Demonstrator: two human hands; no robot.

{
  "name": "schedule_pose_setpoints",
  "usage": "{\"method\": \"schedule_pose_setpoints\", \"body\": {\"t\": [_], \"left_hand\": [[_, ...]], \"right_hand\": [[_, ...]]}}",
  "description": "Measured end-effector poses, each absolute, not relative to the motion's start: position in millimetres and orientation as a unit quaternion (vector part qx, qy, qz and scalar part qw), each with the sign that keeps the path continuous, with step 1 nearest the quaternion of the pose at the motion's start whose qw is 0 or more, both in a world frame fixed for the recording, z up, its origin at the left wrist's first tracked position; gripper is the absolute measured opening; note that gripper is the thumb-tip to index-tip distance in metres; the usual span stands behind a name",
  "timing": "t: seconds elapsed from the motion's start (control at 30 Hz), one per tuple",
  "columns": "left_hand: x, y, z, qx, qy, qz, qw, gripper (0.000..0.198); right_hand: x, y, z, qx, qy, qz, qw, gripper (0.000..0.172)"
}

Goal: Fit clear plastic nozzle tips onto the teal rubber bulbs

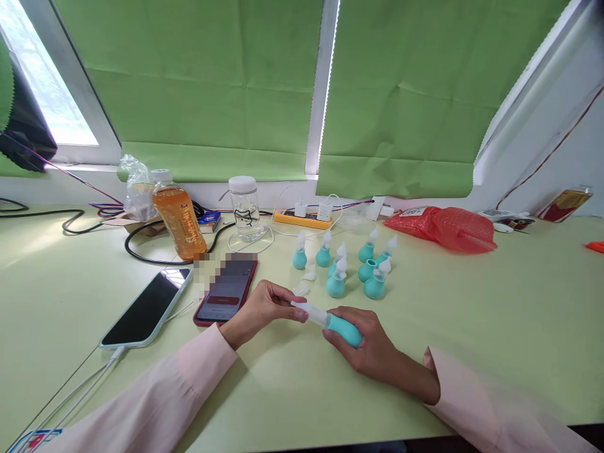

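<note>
My right hand (pixel 365 346) is wrapped round a teal rubber bulb (pixel 344 329) lying sideways above the table. A clear plastic tip (pixel 309 311) sticks out of the bulb to the left, and my left hand (pixel 262 308) pinches its end. Both hands hover low over the pale green table (pixel 495 327), near its front edge. Just behind them stand several more teal bulbs with clear tips (pixel 336 283), upright in a loose group. A few loose clear tips (pixel 309 275) lie beside them.
Two phones lie at the left: a red one (pixel 226 292) and a light blue one (pixel 146 308) on a cable. Behind stand an orange drink bottle (pixel 179 217), a clear jar (pixel 245 207), a yellow power strip (pixel 302 218) and a red plastic bag (pixel 446 228).
</note>
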State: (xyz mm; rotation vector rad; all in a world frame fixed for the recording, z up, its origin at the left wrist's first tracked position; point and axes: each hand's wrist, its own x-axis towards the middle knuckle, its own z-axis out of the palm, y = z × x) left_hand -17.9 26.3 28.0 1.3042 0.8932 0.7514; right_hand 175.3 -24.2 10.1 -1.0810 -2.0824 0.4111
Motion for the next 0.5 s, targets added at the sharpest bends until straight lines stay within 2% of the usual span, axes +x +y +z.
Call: {"method": "schedule_pose_setpoints", "body": {"t": [0.4, 0.5], "left_hand": [[-10.5, 18.0, 23.9, 0.507, 0.351, 0.360, 0.700, 0.018], [-10.3, 17.0, 23.6, 0.516, 0.349, 0.357, 0.696, 0.017]], "right_hand": [[174.8, -26.2, 1.8, -0.403, -0.838, 0.033, 0.366, 0.014], [175.1, -26.4, 3.5, -0.399, -0.839, 0.055, 0.365, 0.013]]}}
